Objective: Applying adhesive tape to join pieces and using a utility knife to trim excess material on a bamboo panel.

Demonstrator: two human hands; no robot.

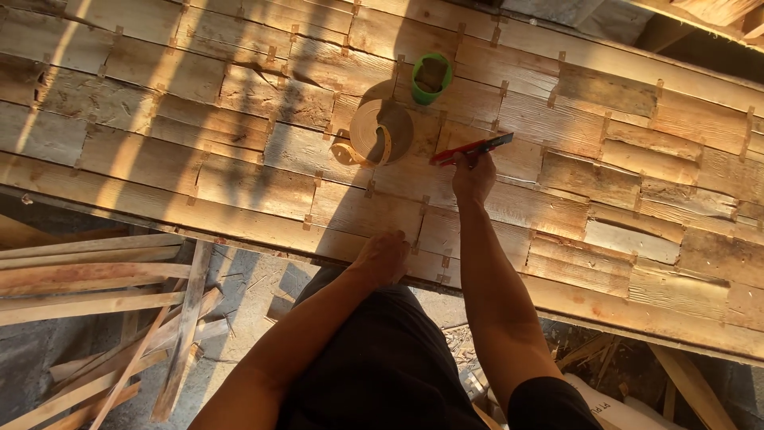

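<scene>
Surface: a wide desk point(621, 191) covered with short veneer strips laid edge to edge and joined by small pieces of tape.
Right hand point(473, 177): stretched out over the strips, fingers closed round a red and black tool point(471, 149) that lies nearly flat, its dark tip pointing away to the right (a cutter or a marker; the view is too coarse to be sure).
Left hand point(384, 256): resting palm down on the strips at the near edge of the desk, fingers curled over the wood and gripping nothing.
Tape roll point(380, 131): a brown roll lying flat just beyond the right hand, a loose end curling off to its left.
Green cup point(431, 77): standing just past the roll, well apart from both hands.
Step in hand: by my judgement, the tool is being set to a seam between strips while the other hand steadies the sheet.
Next move calls for: a steady, straight draw along the seam, with the left hand pressing so no strip shifts.
Below: loose wooden slats point(95, 279) on the floor at left.
</scene>
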